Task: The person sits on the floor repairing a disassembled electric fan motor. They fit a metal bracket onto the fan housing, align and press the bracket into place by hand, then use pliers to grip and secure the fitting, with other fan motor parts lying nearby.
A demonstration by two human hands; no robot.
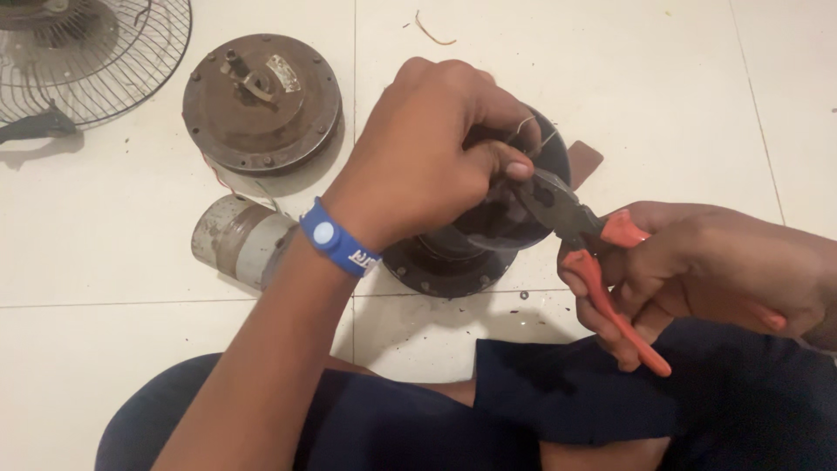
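My left hand [432, 153] is curled over the top of a dark round fan motor [462, 253] on the tiled floor, its fingertips pinching thin wires [527, 129] that stick up from the motor. My right hand [697, 270] grips orange-handled pliers [602, 262]; the grey jaws point left and meet the wires right under my left thumb. A blue wristband [336, 240] sits on my left wrist. Most of the motor's top is hidden by my left hand.
A rusty round motor cover [261, 100] lies at the upper left, a grey cylinder-shaped part [235, 240] beside my left wrist, and a wire fan guard [87, 52] in the top left corner. My legs in dark shorts [523, 410] fill the bottom of the view.
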